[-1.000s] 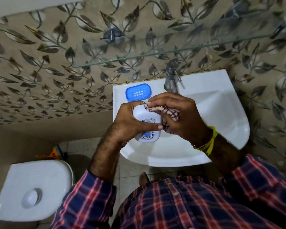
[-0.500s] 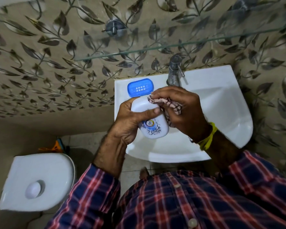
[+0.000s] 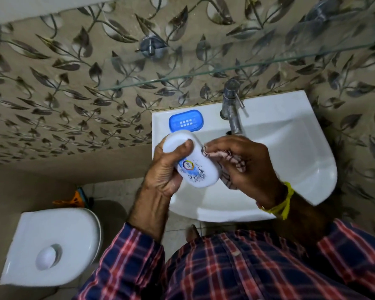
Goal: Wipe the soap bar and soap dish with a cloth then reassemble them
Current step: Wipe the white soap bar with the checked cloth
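My left hand [image 3: 165, 169] grips a white oval soap bar [image 3: 195, 167] with a printed blue label, held over the left part of the basin with the thumb across its top. My right hand [image 3: 247, 167] holds a bunched checked cloth [image 3: 230, 163] pressed against the bar's right side. The blue soap dish [image 3: 185, 123], with small drain holes in its middle, lies on the sink's back left ledge with nothing in it, just behind the bar.
A white sink [image 3: 290, 148] is fixed to the leaf-patterned wall, with a metal tap [image 3: 233, 109] at the back. A glass shelf [image 3: 225, 68] hangs above it. A white toilet cistern lid [image 3: 50, 245] stands at the lower left.
My left hand has turned the soap bar, so its long side now runs from upper left to lower right. The cloth in my right hand has shifted along the bar's right edge.
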The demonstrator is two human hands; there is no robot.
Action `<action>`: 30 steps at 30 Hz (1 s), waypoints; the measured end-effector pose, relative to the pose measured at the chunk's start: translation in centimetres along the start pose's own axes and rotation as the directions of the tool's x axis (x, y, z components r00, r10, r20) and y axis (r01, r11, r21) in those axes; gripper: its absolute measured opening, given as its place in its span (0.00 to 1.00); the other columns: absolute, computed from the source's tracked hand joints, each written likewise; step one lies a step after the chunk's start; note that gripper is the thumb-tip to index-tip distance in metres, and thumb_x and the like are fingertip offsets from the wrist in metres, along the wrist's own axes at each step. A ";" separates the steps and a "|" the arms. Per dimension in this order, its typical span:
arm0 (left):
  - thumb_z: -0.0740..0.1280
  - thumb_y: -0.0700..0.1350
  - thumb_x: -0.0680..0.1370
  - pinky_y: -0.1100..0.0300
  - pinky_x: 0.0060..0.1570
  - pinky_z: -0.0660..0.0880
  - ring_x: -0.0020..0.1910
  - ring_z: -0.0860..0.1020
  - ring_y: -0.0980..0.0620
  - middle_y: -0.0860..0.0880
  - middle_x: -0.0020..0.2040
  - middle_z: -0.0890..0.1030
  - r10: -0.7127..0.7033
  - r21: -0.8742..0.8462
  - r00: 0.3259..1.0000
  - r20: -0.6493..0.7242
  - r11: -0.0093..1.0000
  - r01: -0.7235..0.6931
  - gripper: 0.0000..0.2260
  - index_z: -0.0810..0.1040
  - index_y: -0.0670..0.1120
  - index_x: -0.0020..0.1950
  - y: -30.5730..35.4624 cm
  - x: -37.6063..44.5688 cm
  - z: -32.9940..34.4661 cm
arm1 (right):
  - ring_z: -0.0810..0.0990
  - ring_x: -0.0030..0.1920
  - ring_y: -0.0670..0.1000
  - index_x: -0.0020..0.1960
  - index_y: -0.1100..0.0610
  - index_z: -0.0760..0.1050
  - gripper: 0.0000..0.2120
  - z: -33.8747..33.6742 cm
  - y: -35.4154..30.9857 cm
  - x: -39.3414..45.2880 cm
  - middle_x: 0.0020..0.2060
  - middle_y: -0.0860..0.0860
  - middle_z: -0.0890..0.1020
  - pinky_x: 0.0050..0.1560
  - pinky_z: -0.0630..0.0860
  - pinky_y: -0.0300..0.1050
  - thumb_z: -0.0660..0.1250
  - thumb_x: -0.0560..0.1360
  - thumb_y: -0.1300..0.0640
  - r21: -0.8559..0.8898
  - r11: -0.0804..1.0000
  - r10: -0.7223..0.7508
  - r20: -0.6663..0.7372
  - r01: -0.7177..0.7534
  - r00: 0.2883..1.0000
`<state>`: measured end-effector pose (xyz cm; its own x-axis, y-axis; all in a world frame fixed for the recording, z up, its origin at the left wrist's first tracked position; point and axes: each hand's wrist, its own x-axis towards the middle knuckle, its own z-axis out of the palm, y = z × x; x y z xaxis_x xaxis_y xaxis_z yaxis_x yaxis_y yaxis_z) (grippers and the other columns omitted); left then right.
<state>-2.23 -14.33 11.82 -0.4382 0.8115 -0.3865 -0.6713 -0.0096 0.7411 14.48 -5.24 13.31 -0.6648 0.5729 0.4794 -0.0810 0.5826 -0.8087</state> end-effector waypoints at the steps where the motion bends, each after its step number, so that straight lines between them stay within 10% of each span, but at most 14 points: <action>1: 0.89 0.48 0.50 0.48 0.50 0.83 0.42 0.85 0.43 0.40 0.44 0.85 -0.008 0.015 1.000 0.016 1.000 0.008 0.38 0.80 0.38 0.54 -0.2 -0.2 -0.1 | 0.84 0.54 0.50 0.52 0.64 0.83 0.19 0.0 -0.1 -0.1 0.50 0.53 0.85 0.57 0.79 0.48 0.69 0.68 0.81 -0.013 1.000 0.009 -0.001 -0.009 1.000; 8: 0.88 0.49 0.53 0.46 0.58 0.80 0.54 0.81 0.39 0.32 0.61 0.78 0.015 -0.070 0.999 -0.035 0.997 -0.018 0.54 0.69 0.30 0.72 0.1 0.1 0.8 | 0.83 0.53 0.50 0.52 0.65 0.83 0.11 0.7 -0.1 2.4 0.49 0.53 0.85 0.58 0.78 0.45 0.70 0.72 0.75 -0.010 0.999 -0.045 -0.006 0.044 0.999; 22: 0.89 0.51 0.48 0.47 0.53 0.83 0.50 0.84 0.40 0.35 0.56 0.82 0.007 -0.167 0.996 -0.092 0.986 -0.022 0.48 0.77 0.36 0.63 0.5 -0.3 0.1 | 0.83 0.56 0.53 0.53 0.64 0.83 0.07 1.5 0.5 0.1 0.52 0.55 0.85 0.59 0.78 0.51 0.72 0.74 0.68 0.014 1.000 0.007 -0.032 -0.007 0.999; 30: 0.87 0.54 0.56 0.38 0.70 0.71 0.71 0.72 0.32 0.29 0.73 0.69 -0.031 -0.199 0.998 -0.047 0.980 0.021 0.56 0.65 0.31 0.75 -1.4 -0.3 -0.3 | 0.83 0.55 0.51 0.54 0.63 0.82 0.15 1.2 0.7 0.2 0.51 0.54 0.84 0.58 0.79 0.54 0.79 0.70 0.62 0.067 0.991 0.113 0.012 -0.113 0.994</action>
<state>-1.36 -14.72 10.77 -0.4450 0.7828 -0.4349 -0.7857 -0.1083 0.6090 13.37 -5.41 12.45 -0.6786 0.6279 0.3811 -0.0550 0.4739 -0.8788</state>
